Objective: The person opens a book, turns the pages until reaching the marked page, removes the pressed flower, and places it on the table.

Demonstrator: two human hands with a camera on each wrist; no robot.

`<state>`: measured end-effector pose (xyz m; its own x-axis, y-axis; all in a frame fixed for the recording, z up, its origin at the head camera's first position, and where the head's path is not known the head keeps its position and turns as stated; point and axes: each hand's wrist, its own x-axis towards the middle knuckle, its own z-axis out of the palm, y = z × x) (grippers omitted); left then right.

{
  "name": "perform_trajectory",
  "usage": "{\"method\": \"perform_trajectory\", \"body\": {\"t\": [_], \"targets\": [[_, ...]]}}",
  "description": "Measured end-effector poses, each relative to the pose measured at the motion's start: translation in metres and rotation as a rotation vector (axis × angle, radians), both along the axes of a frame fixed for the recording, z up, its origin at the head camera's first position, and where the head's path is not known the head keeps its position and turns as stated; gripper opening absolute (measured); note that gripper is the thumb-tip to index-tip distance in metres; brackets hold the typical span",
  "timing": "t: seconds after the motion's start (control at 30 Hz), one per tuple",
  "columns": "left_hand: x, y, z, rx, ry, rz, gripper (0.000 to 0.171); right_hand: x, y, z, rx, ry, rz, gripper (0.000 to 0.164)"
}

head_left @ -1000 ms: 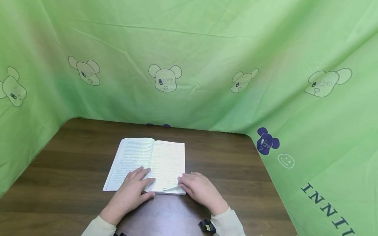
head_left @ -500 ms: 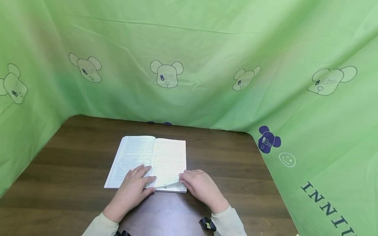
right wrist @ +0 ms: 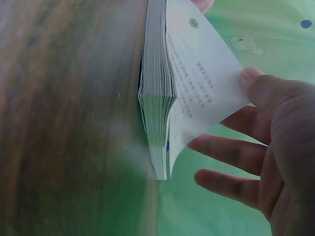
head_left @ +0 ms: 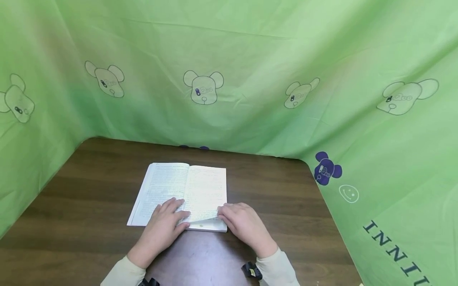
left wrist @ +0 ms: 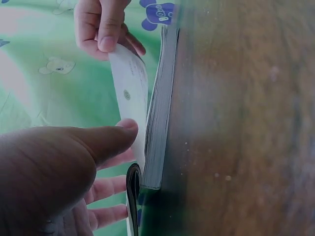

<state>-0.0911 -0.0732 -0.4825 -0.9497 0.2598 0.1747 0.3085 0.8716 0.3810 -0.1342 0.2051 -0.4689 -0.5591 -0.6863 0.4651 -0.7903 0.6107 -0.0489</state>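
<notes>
An open book (head_left: 168, 178) lies on the wooden table, printed text on both pages. My left hand (head_left: 162, 228) rests over its lower middle, fingers spread across the left page and the fold; in the left wrist view the thumb reaches toward the lifted page. At the lower right corner my right hand (head_left: 245, 226) pinches a single page (right wrist: 206, 83) between thumb and forefinger. That page bends up off the thick stack of pages (right wrist: 157, 88) beneath, while the other fingers of this hand stay extended behind it.
The dark wooden table (head_left: 89, 186) spreads around the book. Green cloth (head_left: 243, 127) printed with bear heads hangs behind it and at both sides. Black straps with camera mounts (head_left: 251, 271) sit at the wrists.
My right hand has raised the page's lower right corner a little further, showing more of the page below. The left hand stays almost where it was; the whole view has shifted slightly.
</notes>
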Motion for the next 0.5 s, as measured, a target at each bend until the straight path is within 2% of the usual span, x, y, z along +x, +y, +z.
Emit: {"method": "perform_trajectory", "body": {"t": [0.27, 0.37, 0.5], "targets": [[-0.0006, -0.0001, 0.0004, 0.007, -0.003, 0.003, 0.027, -0.0017, 0.0036, 0.0032, -0.102, 0.069, -0.060, 0.018], [-0.0005, -0.0001, 0.0008, 0.013, 0.010, 0.010, 0.030, -0.0025, 0.0048, 0.0033, -0.137, 0.060, -0.095, 0.021], [-0.0017, -0.0005, -0.0001, 0.034, 0.048, 0.024, 0.044, -0.0029, 0.0051, 0.0024, -0.143, 0.021, -0.114, 0.020]]}}
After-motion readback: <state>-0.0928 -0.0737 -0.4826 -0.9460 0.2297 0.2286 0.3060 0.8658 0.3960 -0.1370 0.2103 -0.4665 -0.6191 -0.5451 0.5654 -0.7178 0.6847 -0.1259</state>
